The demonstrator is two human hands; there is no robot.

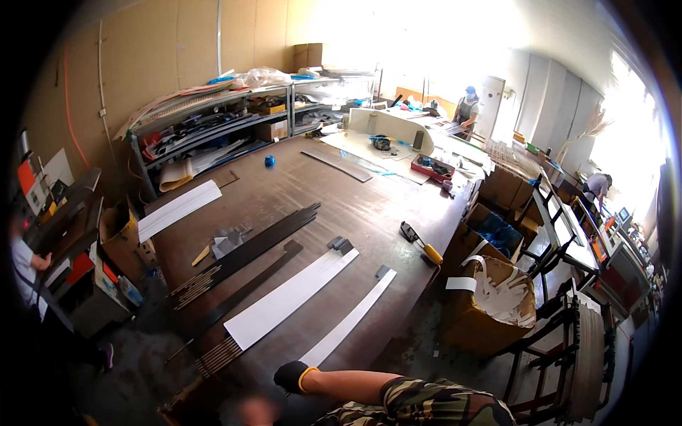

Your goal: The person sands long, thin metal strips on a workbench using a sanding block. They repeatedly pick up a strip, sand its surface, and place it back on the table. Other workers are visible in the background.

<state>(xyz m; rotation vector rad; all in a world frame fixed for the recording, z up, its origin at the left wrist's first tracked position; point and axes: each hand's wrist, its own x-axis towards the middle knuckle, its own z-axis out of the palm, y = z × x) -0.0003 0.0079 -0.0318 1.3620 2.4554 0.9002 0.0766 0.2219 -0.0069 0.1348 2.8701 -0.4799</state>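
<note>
At the table's near edge is my right hand point(293, 377), in a black glove with a yellow cuff. It looks closed, but its fingers are too dark to show what they hold, if anything. It meets the near end of a narrow white strip point(348, 321), whose far end carries a small grey piece point(384, 272). To the left lies a wider white panel point(293, 299), grey pieces point(343, 245) at its far end. A blurred skin-coloured patch at the lower edge may belong to my left arm; that hand cannot be made out.
Dark strips point(249, 248) lie left on the brown table point(273, 186), beyond a yellow-handled tool point(420, 243). A carton of white scraps point(490, 341) and black racks stand right. Metal shelves point(213, 131) line the left wall. Co-workers stand left point(32, 266), far back point(467, 112) and right point(597, 186).
</note>
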